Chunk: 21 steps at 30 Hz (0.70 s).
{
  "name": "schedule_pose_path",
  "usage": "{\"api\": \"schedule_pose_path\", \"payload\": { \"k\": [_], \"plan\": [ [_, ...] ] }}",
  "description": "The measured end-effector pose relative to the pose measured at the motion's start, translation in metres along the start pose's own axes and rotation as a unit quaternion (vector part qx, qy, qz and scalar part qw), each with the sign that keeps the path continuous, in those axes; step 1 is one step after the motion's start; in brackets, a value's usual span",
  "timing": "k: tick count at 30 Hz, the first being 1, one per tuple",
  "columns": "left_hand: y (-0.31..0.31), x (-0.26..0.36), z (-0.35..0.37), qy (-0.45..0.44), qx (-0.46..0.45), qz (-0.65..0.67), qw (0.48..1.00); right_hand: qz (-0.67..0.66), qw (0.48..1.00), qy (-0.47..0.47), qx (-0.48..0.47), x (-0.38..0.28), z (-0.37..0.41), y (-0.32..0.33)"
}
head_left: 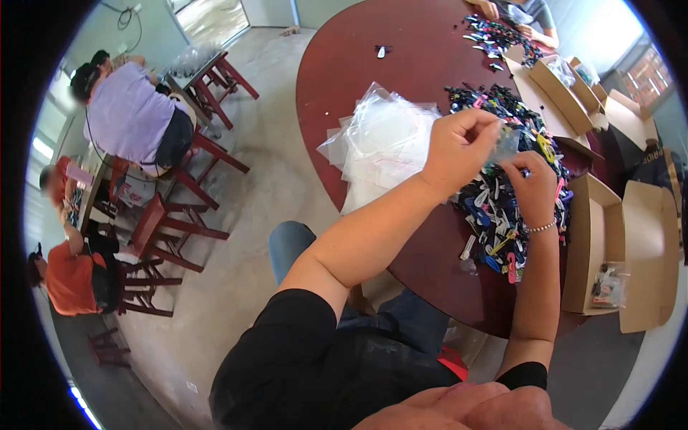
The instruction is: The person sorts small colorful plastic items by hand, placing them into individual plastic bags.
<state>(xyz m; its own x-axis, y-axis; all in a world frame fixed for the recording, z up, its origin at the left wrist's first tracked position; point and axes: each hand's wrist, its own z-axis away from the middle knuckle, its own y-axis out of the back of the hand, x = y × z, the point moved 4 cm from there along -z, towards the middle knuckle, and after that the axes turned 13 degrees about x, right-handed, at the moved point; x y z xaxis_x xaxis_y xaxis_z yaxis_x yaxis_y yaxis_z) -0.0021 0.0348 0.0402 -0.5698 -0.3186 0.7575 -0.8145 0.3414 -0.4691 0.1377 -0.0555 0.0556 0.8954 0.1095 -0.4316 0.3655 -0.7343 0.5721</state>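
Note:
Both my hands are raised over a dark red table, with a small clear plastic bag (507, 143) between them. My left hand (459, 149) pinches the bag's edge between thumb and fingers. Lower and to the right, my right hand (534, 183) is closed with its fingertips at the bag; a beaded bracelet is on that wrist. What the bag holds, if anything, I cannot make out. Under and around the hands spreads a pile of small hair clips (487, 208), mostly black and white with some yellow, blue and pink. Left of the pile lies a stack of clear plastic bags (383, 132).
An open cardboard box (595, 208) with packed bags inside stands at right; more boxes (559, 89) lie behind. Another person's hands (527, 32) work at a second pile across the table (344, 64). Several people sit at left among red wooden stools (168, 222).

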Motion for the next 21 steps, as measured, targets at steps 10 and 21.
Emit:
{"api": "schedule_pose_path", "payload": {
  "k": [10, 21],
  "plan": [
    [-0.011, -0.021, 0.006, 0.128, -0.079, -0.059, 0.987, -0.195, 0.946, -0.220, 0.140, 0.068, 0.044, 0.040],
    [-0.030, -0.016, 0.031, -0.107, -0.234, -0.304, 0.917, -0.070, 0.982, -0.088, 0.154, 0.027, 0.044, 0.024]
  ]
}}
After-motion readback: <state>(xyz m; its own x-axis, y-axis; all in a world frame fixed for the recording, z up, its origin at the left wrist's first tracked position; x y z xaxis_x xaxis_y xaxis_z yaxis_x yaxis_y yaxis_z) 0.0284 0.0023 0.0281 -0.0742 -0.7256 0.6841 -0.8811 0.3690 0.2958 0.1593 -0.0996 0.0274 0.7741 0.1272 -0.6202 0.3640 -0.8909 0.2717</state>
